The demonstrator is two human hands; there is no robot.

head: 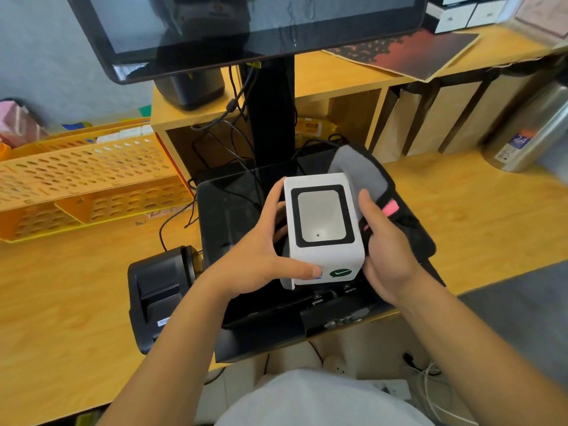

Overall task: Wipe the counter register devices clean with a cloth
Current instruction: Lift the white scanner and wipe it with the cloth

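A white box-shaped payment scanner with a black-framed grey window on top is held above the black register base. My left hand grips its left side, thumb across the front lower edge. My right hand presses a grey and black cloth with a pink tag against the scanner's right side. The cloth drapes up and over the scanner's back right corner. A black receipt printer stands on the counter at the left. The large touchscreen monitor on a black post rises behind.
An orange perforated plastic tray lies at the left. Cables run behind the register base. A wooden shelf unit stands at the back with a dark printed sheet on top. A steel canister stands at the right.
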